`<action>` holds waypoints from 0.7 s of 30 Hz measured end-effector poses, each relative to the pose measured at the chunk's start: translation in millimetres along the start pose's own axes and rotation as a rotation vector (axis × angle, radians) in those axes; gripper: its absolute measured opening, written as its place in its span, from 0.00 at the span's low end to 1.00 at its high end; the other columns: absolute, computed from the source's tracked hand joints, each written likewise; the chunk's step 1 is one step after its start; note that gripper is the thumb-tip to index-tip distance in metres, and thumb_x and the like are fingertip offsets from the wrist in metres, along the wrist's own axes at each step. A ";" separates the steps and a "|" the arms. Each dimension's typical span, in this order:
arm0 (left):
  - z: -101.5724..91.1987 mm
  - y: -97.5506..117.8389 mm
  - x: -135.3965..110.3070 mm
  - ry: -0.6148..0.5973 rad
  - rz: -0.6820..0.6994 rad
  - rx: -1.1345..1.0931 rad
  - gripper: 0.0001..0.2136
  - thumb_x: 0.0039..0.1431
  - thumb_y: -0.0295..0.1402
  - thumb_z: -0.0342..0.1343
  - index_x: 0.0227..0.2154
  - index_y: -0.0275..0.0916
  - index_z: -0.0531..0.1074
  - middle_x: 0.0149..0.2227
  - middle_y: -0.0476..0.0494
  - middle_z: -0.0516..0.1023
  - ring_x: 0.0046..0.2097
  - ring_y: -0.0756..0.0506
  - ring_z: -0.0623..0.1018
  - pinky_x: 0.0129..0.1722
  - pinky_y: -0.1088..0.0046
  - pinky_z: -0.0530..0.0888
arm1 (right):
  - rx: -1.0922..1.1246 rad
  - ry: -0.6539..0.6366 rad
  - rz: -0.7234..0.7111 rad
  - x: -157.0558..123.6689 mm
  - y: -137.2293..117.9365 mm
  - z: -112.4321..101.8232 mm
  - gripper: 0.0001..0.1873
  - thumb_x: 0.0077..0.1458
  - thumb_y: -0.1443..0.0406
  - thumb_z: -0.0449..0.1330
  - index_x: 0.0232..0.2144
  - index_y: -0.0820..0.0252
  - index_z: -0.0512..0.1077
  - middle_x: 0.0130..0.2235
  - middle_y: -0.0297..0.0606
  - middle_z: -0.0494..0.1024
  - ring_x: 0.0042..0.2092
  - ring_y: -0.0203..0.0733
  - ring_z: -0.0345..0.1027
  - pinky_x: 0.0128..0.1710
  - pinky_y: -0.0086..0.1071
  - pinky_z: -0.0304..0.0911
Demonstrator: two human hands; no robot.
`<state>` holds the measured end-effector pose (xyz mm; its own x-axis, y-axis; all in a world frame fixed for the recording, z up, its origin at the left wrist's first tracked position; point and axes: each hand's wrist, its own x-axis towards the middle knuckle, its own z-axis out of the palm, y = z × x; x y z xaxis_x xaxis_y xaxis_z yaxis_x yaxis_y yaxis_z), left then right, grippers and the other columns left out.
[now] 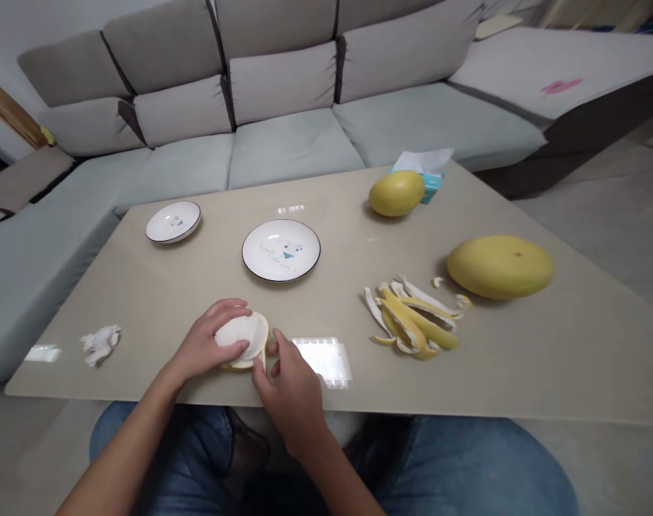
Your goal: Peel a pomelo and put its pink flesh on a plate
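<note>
A partly peeled pomelo (239, 331), its white pith showing on top, sits near the table's front edge with yellow rind around its lower right side. My left hand (211, 340) is wrapped over it from the left, fingers and thumb on the white pith. On the other side my right hand (288, 383) pinches the edge of the pomelo peel (263, 351) between thumb and fingers. Farther right lies a pile of peel strips (412, 319), yellow outside and white inside. The pomelo's underside is hidden by the hands.
Two whole pomelos, a larger one (501, 266) and a smaller one (396, 193), rest on the right. Behind the smaller stands a blue tissue pack (432, 185). A white plate (282, 251), a shallow bowl (173, 221) and a crumpled tissue (101, 344) are also on the table.
</note>
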<state>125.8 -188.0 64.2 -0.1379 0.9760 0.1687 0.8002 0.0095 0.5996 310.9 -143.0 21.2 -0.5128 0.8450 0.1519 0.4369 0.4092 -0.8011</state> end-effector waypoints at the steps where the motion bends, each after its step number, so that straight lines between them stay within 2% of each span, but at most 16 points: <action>1: -0.9 -0.9 1.7 -0.002 0.003 -0.004 0.19 0.55 0.34 0.62 0.51 0.45 0.72 0.56 0.40 0.73 0.57 0.38 0.72 0.57 0.58 0.70 | 0.007 -0.013 0.001 1.0 -0.3 0.9 0.21 0.56 0.60 0.58 0.52 0.59 0.68 0.35 0.38 0.78 0.30 0.41 0.70 0.28 0.29 0.59; 6: -2.0 -1.3 6.3 -0.014 0.001 -0.021 0.19 0.54 0.34 0.62 0.50 0.45 0.73 0.55 0.40 0.74 0.57 0.38 0.73 0.58 0.58 0.69 | 0.016 -0.047 0.038 4.9 -4.8 5.4 0.24 0.55 0.59 0.57 0.53 0.63 0.69 0.30 0.38 0.78 0.27 0.41 0.70 0.27 0.30 0.59; 14: -1.6 -6.6 8.7 -0.017 0.003 -0.057 0.19 0.54 0.34 0.63 0.50 0.44 0.73 0.55 0.39 0.73 0.57 0.38 0.72 0.58 0.58 0.69 | 0.030 -0.025 -0.010 12.1 -2.9 8.6 0.22 0.51 0.64 0.55 0.49 0.64 0.70 0.26 0.35 0.76 0.23 0.38 0.65 0.24 0.29 0.57; 21: -1.1 -5.3 7.9 -0.004 -0.010 -0.057 0.19 0.54 0.35 0.62 0.50 0.45 0.73 0.55 0.40 0.74 0.57 0.38 0.73 0.58 0.59 0.69 | -0.049 0.046 -0.021 18.2 2.0 13.2 0.16 0.52 0.67 0.51 0.41 0.64 0.73 0.21 0.33 0.72 0.21 0.38 0.63 0.23 0.29 0.53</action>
<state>119.8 -180.6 63.2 -0.1439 0.9767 0.1595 0.7643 0.0073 0.6448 292.7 -131.4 14.6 -0.4886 0.8503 0.1957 0.4624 0.4426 -0.7683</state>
